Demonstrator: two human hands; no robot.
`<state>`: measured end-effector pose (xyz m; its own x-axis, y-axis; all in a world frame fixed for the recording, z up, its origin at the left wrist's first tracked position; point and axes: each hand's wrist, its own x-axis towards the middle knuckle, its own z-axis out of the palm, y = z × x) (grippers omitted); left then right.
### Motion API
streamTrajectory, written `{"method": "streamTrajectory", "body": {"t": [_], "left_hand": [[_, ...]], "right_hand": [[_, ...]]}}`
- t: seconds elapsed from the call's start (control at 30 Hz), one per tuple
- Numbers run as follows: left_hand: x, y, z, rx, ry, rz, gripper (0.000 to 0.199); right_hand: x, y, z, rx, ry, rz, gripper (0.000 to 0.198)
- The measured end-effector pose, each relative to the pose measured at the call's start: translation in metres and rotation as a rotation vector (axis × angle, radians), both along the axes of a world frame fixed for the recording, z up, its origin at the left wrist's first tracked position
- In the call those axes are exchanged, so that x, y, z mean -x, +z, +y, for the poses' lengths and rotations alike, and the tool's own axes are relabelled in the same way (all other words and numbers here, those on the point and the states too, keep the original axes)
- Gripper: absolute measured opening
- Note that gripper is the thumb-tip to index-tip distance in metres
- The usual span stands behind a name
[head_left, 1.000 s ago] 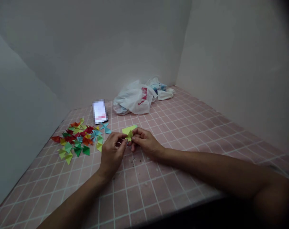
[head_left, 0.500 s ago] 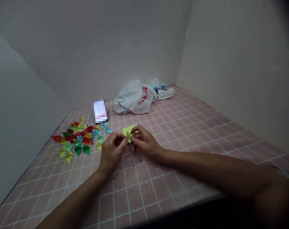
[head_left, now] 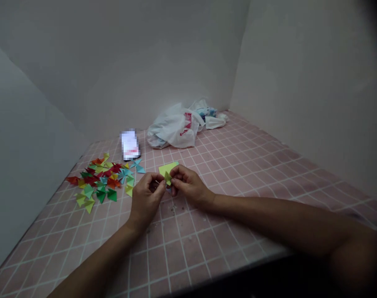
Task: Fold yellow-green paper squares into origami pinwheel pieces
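A small folded yellow paper piece (head_left: 167,178) is pinched between my two hands in the head view. My left hand (head_left: 147,196) grips its left side between thumb and fingers. On its right side, my right hand (head_left: 190,185) closes thumb and fingertips on the paper. Just behind lies flat yellow-green square paper (head_left: 167,167), partly hidden by the hands and the folded piece. To the left, several folded paper shapes (head_left: 101,195) in red, orange, yellow, green and blue lie in a loose group.
A lit phone (head_left: 130,145), its screen blurred out, lies beyond the paper shapes. A white plastic bag (head_left: 176,128) with red print sits against the back wall, with a blue and white bundle (head_left: 207,111) beside it. Pink checked cloth (head_left: 253,165) covers the table.
My right index finger has curled down closer to the folded paper. Otherwise both hands stay in nearly the same place, and the view shifts very slightly.
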<state>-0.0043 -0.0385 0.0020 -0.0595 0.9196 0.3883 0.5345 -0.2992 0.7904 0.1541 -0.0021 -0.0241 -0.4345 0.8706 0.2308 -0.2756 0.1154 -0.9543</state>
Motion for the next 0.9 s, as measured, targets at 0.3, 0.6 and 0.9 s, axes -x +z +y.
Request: {"method": "streamTrajectory", "body": {"t": [0.3,0.6,0.9], "left_hand": [[-0.0005,0.0050,-0.0026,-0.164,-0.031,0.165,0.008],[-0.0011,0.0019,-0.0019,0.020,0.039,-0.010,0.008],[-0.0011,0.0005,-0.0041,-0.012,0.011,-0.005,0.009]], "right_hand": [[-0.0001,-0.0006,-0.0011,-0.027,-0.023,0.001,0.011],[-0.0020,-0.0010,-0.0046,-0.193,-0.079,-0.086,0.009],[-0.0032,-0.0024,-0.0044,-0.364,-0.164,-0.155,0.011]]}}
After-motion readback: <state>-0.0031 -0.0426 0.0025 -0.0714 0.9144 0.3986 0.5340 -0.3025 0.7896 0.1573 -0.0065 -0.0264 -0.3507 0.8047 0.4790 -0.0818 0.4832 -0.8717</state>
